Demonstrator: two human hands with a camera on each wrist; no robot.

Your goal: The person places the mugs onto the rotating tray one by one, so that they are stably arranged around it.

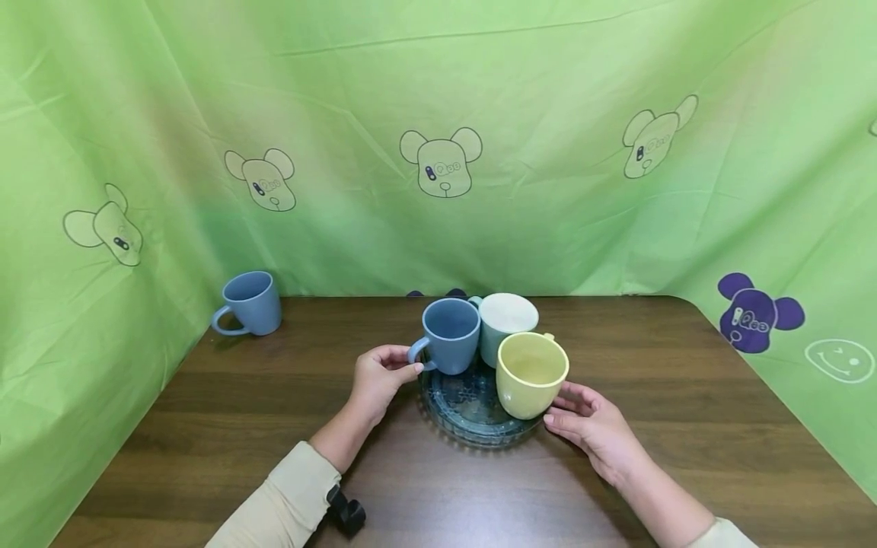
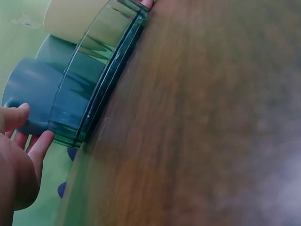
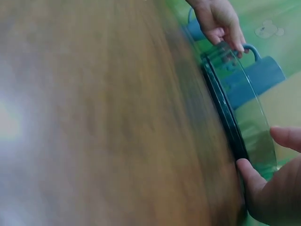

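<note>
A round clear glass dish point(image 1: 473, 422) on the table bears a blue mug point(image 1: 450, 335), a pale green mug point(image 1: 508, 312) and a yellow mug point(image 1: 530, 380) grouped together. My left hand point(image 1: 384, 378) is at the dish's left side, pinching the blue mug's handle point(image 1: 418, 352) between thumb and fingers. One left fingertip point(image 2: 48, 135) is right at the dish's rim. On the opposite side my right hand point(image 1: 596, 430) grips the dish's edge beside the yellow mug, one fingertip point(image 3: 243, 165) low by the base and another digit at rim height.
Another blue mug point(image 1: 255, 304) stands alone at the table's back left corner, its handle pointing left. Green cloth point(image 1: 342, 228) printed with bear heads hangs behind and beside the brown wooden table point(image 1: 288, 403). A black strap point(image 1: 346, 511) is on my left wrist.
</note>
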